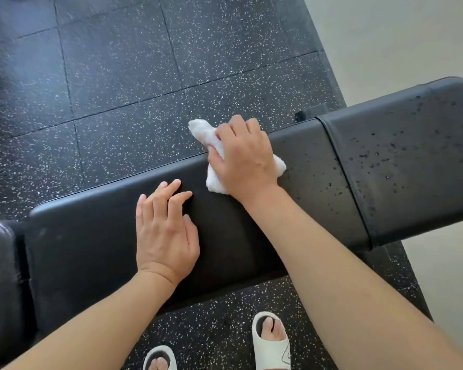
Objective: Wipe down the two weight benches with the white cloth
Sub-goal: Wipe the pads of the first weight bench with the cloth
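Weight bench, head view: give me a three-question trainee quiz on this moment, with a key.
1. True or false: the left hand holds the white cloth.
2. Multiple choice: where do droplets show on the weight bench? A) under the left hand B) on the pad sections right of the cloth C) nowhere
3. Fill in: the person's feet are in white ____.

Key: 1. False: the right hand grips the cloth against the pad, while the left rests flat, fingers straight. 2. B. 3. slides.
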